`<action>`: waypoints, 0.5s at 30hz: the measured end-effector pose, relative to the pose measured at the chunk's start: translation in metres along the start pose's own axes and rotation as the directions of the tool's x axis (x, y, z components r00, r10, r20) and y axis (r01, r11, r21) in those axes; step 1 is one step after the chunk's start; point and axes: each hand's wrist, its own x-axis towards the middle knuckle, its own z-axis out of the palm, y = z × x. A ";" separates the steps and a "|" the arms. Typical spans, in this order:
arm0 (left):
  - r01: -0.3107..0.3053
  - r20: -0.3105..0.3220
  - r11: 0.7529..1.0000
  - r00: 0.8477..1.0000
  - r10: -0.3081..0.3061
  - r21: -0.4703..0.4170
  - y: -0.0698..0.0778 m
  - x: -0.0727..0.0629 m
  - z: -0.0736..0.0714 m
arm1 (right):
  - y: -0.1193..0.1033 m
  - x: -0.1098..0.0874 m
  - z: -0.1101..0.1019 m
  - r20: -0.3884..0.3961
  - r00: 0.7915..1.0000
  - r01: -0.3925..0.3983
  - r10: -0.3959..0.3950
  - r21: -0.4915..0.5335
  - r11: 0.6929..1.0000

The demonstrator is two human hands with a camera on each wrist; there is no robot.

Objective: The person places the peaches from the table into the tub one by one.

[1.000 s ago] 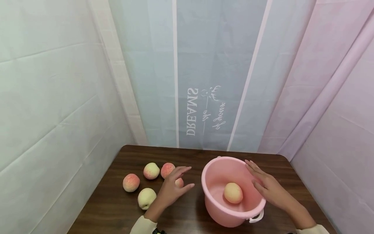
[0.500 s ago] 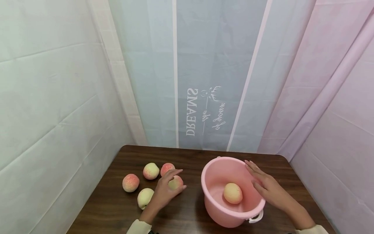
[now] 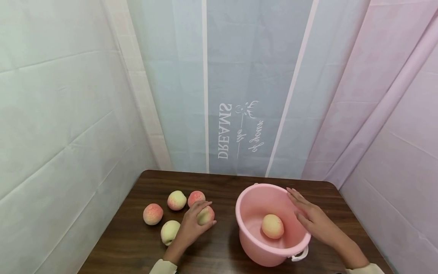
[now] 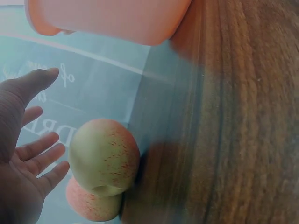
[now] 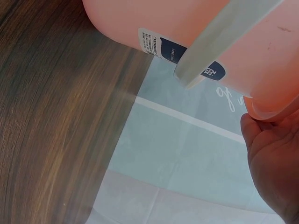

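Note:
In the head view my left hand [image 3: 193,222] is spread around a red-and-pale peach [image 3: 206,215]. The left wrist view has a gap between the thumb and this peach [image 4: 105,156], with fingertips close beside it; contact cannot be made out. A pink bucket [image 3: 261,253] stands upright at the right, one pale peach [image 3: 273,226] lying inside. My right hand [image 3: 316,220] holds the bucket's right rim, thumb toward the inside and fingers along the outside. In the right wrist view, this hand [image 5: 275,161] meets the rim [image 5: 268,114]; the thumb is hidden there.
Several more peaches lie on the dark wooden table [image 3: 130,251]: a red one [image 3: 196,198], a pale-and-pink one [image 3: 176,200], an orange-red one [image 3: 153,214] and a pale one [image 3: 170,232]. A white handle [image 3: 300,255] hangs from the bucket. Printed curtains [image 3: 243,76] stand behind.
My left hand has moved left and slightly down to the peach nearest the bucket, and its fingers have come in closer around it. The right hand and bucket stay put.

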 end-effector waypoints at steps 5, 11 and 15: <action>0.018 -0.006 1.000 1.000 -0.018 -0.002 -0.003 -0.002 0.001 | 0.001 0.000 0.001 -0.005 1.000 0.005 -0.005 0.004 1.000; 0.053 -0.005 0.999 0.999 -0.053 0.008 -0.007 -0.004 -0.001 | 0.001 0.001 0.001 -0.014 1.000 0.010 -0.010 0.007 1.000; 0.066 -0.009 0.998 0.998 -0.066 0.019 -0.009 -0.005 -0.002 | 0.001 0.001 0.001 -0.018 1.000 0.009 -0.009 -0.004 1.000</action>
